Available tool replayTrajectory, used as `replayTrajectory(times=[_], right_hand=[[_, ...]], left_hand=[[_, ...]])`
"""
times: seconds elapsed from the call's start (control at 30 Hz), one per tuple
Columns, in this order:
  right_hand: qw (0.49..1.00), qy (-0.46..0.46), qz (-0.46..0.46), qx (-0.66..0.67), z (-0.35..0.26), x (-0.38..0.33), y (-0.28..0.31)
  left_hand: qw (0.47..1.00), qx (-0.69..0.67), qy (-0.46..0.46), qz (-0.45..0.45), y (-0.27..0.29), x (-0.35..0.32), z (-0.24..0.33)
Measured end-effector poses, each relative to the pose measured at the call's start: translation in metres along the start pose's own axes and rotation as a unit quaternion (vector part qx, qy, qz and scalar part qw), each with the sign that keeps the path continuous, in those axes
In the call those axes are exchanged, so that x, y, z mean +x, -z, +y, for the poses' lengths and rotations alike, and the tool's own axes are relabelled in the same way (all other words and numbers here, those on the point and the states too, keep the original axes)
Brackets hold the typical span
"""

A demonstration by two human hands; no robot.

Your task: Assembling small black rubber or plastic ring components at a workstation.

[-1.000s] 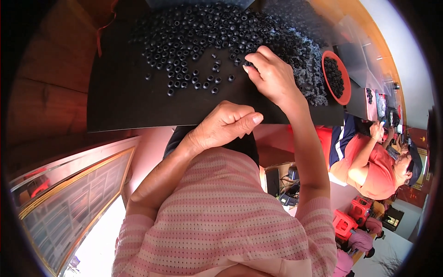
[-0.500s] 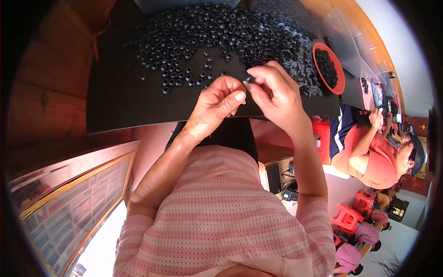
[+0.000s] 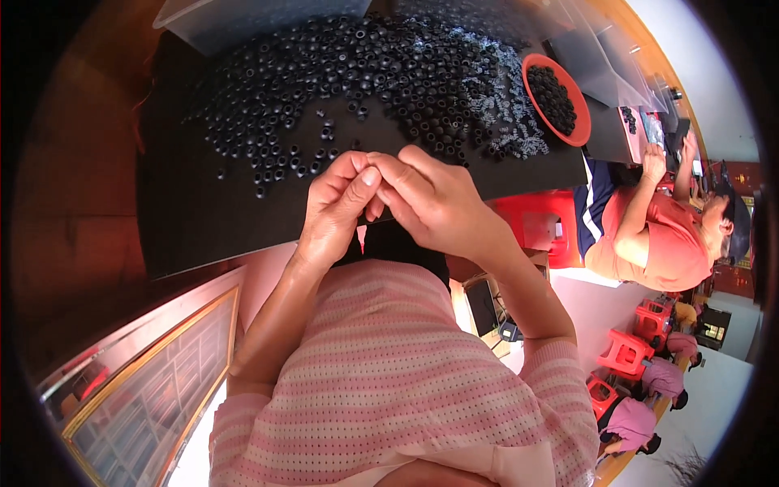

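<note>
My left hand [image 3: 334, 204] and my right hand [image 3: 438, 199] meet fingertip to fingertip over the near edge of the dark table [image 3: 215, 227]. Both are closed in a pinch. Whatever lies between the fingers is hidden. A thin, pale pink pointed thing [image 3: 362, 237] shows just under the left hand; I cannot tell what it is. Beyond my hands spreads a wide heap of small black ring-like parts [image 3: 324, 73], with several loose ones [image 3: 280, 172] at its near left side. Small clear pieces [image 3: 507, 114] lie at the heap's right end.
An orange bowl [image 3: 583, 122] of dark parts stands right of the heap. Translucent plastic bins [image 3: 260, 20] line the far side. Close on my right sits a co-worker in an orange-red top [image 3: 637, 256]. Red stools [image 3: 625, 354] and other people are farther right.
The right hand has come left and down to the left hand; the small black part seen in its fingers is now hidden. My view has shifted, showing more of the far bin.
</note>
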State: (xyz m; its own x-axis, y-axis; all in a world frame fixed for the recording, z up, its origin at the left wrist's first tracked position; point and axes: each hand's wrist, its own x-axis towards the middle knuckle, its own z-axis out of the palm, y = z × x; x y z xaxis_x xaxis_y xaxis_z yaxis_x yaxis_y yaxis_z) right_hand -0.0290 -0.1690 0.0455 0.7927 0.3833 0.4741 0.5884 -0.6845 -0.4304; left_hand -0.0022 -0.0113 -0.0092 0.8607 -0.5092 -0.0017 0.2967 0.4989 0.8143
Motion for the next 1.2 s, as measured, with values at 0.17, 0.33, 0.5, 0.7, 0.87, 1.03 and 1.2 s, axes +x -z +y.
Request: replayTrajectory(times=[0.17, 0.33, 0.5, 0.7, 0.87, 1.03, 1.2], right_hand=[[0.997, -0.082, 0.007, -0.005, 0.037, 0.000, 0.036], [0.979, -0.127, 0.035, -0.157, 0.160, 0.008, 0.100], [0.931, -0.174, -0.112, -0.300, 0.211, 0.015, 0.106], [0.919, -0.171, -0.147, -0.322, 0.233, 0.023, 0.101], [0.899, -0.215, -0.194, -0.330, 0.230, 0.025, 0.111], [0.896, -0.225, -0.194, -0.330, 0.229, 0.022, 0.111], [0.945, -0.192, -0.128, -0.233, 0.238, 0.015, 0.114]], left_hand=[[0.996, 0.091, 0.007, -0.016, -0.001, 0.000, 0.001], [0.993, 0.117, 0.007, -0.031, -0.001, 0.001, 0.000], [0.994, 0.101, 0.022, -0.034, -0.002, 0.001, 0.002], [0.992, 0.117, 0.019, -0.037, -0.001, 0.002, 0.003], [0.992, 0.123, 0.022, -0.033, -0.002, 0.002, 0.004], [0.992, 0.122, 0.015, -0.038, -0.003, 0.001, 0.004], [0.993, 0.112, 0.002, -0.043, -0.003, -0.001, 0.001]])
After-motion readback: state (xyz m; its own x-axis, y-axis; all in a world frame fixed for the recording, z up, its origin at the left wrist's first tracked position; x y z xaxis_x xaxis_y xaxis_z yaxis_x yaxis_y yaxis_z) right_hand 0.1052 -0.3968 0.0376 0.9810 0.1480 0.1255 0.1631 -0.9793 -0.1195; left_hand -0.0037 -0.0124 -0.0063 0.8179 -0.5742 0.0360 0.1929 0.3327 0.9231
